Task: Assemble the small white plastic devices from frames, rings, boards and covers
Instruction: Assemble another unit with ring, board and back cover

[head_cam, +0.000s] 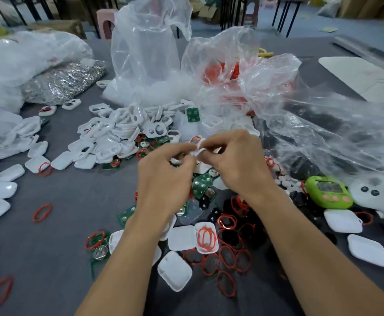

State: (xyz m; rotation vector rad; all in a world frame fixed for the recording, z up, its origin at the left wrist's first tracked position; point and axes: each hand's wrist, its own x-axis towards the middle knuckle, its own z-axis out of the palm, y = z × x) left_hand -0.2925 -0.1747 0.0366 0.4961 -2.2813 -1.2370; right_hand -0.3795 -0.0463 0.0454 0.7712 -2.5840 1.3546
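Observation:
My left hand [163, 174] and my right hand [234, 160] meet above the middle of the table, and both pinch a small white plastic part [196, 152] between their fingertips. The fingers hide most of that part. Behind the hands lies a heap of white frames [118, 131]. Green boards [201, 182] lie under and between the hands. Red rings [228, 258] are scattered near my forearms, one bunch inside a white cover [205, 238]. More white covers [175, 271] lie close by.
Clear plastic bags [150, 53] stand behind the heap, one with red parts [218, 69]. A silver bag [63, 83] lies at the back left. Finished white shells [1, 190] line the left side. A green toy device [329, 195] and a white plush [382, 197] sit at the right.

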